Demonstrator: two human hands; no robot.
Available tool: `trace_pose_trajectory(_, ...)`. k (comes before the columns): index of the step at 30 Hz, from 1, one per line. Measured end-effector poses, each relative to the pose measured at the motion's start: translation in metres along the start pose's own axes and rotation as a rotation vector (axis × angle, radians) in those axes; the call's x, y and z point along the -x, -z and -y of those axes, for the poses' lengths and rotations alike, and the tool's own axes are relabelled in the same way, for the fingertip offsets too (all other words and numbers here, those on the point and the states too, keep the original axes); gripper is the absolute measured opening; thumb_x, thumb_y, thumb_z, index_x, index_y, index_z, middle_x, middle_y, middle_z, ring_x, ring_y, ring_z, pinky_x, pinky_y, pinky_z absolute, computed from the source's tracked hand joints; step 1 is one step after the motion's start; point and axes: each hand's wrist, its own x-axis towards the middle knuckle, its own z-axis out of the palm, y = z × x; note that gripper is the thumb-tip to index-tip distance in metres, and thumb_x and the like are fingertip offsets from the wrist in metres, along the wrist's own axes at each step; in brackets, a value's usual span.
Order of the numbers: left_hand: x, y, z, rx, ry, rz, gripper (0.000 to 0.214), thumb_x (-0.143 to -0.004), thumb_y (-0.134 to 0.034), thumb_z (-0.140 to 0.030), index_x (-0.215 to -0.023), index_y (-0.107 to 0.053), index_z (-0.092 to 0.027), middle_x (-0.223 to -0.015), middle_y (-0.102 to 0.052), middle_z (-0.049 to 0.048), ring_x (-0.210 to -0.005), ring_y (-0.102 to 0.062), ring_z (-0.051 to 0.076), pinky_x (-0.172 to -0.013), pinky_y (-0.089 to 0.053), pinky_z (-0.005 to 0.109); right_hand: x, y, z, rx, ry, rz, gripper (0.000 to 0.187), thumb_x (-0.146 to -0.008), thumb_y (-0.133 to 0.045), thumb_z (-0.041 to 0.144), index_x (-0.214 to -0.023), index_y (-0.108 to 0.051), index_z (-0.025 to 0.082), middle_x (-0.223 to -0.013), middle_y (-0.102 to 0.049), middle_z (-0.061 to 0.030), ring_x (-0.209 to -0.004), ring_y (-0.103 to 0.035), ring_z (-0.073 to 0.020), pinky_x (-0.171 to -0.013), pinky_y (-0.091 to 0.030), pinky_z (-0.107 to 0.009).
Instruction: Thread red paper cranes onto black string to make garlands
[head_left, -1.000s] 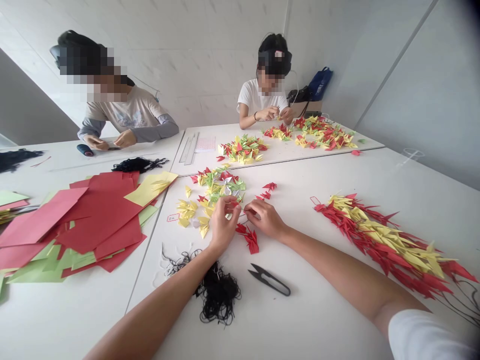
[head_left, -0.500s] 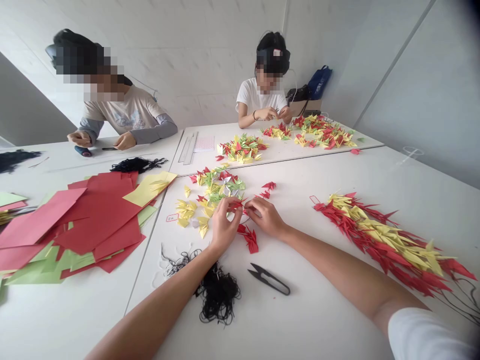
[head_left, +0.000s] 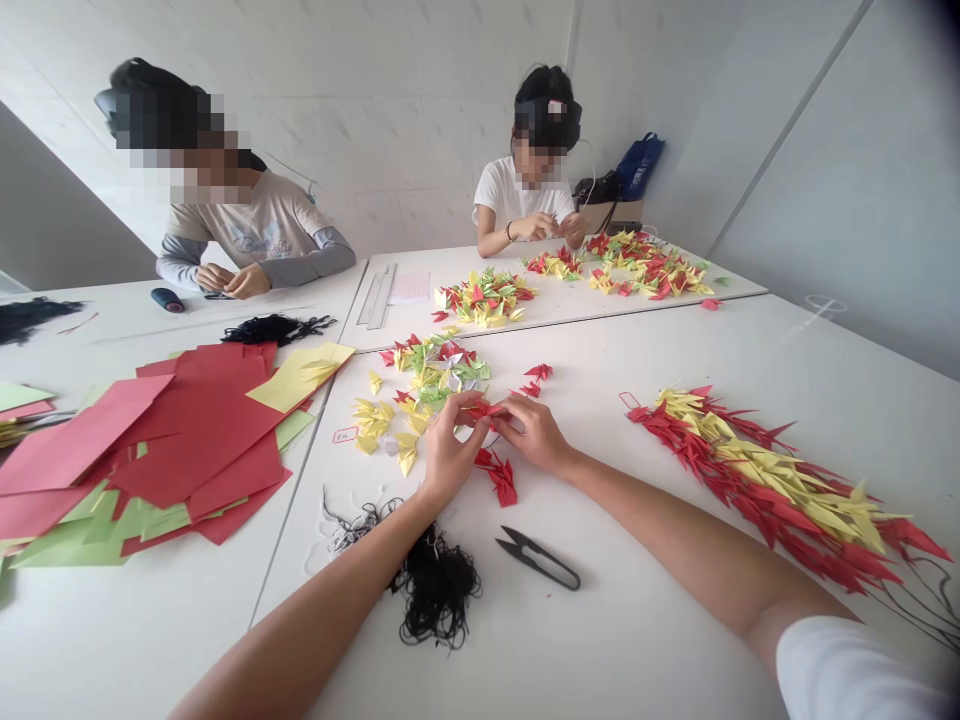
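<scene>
obstacles: paper crane pile (head_left: 427, 368), black thread (head_left: 437, 590), thread snips (head_left: 537, 558) | passage: right hand (head_left: 534, 435) rightward to crane strand (head_left: 772, 480)

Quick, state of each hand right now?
Left hand: closed, pinching a red origami crane.
Right hand: closed, holding the same red origami crane from the other side.
</scene>
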Motion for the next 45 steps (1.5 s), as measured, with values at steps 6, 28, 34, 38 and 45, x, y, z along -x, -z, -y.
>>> trace_pose_trajectory(6,0.001,0.003,-0.003,0.231,0.078,0.037,0.013,-0.093,-0.056,-0.026,-0.106,-0.052,-0.023,-0.111,-0.072,0.0091,-0.1,-0.07,0.021,-0.089,-0.055,0.035,-0.002,0.002,0.003,-0.029,-0.001,-0.042,0.009,-0.096,-0.058,0.019,-0.091,-0.064,0.023,-0.082,-0.071,-0.0004,-0.072,-0.064,-0.0175,-0.097,-0.05,-0.043)
trace_pose_trajectory(28,-0.004,0.009,-0.011,-0.048,-0.191,-0.091,0.014,-0.092,-0.06,-0.019,-0.079,-0.054,-0.022,-0.101,-0.067,0.0046,-0.096,-0.063,0.02,-0.085,-0.05,0.035,0.0,0.007,0.007,-0.081,0.011,-0.152,0.015,-0.1,-0.052,0.029,-0.091,-0.061,0.023,-0.079,-0.069,-0.002,-0.07,-0.065,-0.017,-0.067,-0.054,-0.03)
trace_pose_trajectory(34,-0.005,0.009,-0.013,-0.104,-0.234,-0.062,0.013,-0.089,-0.062,-0.017,-0.078,-0.057,-0.022,-0.1,-0.066,0.0042,-0.095,-0.062,0.02,-0.084,-0.049,0.034,-0.001,0.009,0.008,-0.118,0.042,-0.055,0.013,-0.099,-0.054,0.032,-0.105,-0.063,0.023,-0.096,-0.073,-0.0047,-0.085,-0.068,-0.0185,-0.082,-0.055,-0.034)
trace_pose_trajectory(38,-0.006,0.009,-0.017,-0.108,-0.232,-0.056,0.013,-0.089,-0.061,-0.018,-0.077,-0.056,-0.021,-0.1,-0.067,0.0045,-0.097,-0.063,0.02,-0.087,-0.049,0.036,-0.001,0.008,0.006,-0.043,0.043,-0.12,0.016,-0.1,-0.052,0.031,-0.091,-0.062,0.022,-0.081,-0.07,-0.0025,-0.073,-0.064,-0.0173,-0.072,-0.052,-0.032)
trace_pose_trajectory(45,-0.019,0.032,-0.049,0.322,-0.024,-0.232,0.012,-0.096,-0.055,-0.028,-0.087,-0.05,-0.021,-0.09,-0.073,0.0042,-0.095,-0.07,0.02,-0.09,-0.05,0.036,-0.005,0.008,0.0,-0.093,-0.121,-0.275,0.017,-0.097,-0.054,0.035,-0.088,-0.061,0.022,-0.084,-0.069,-0.0031,-0.077,-0.065,-0.018,-0.075,-0.052,-0.031)
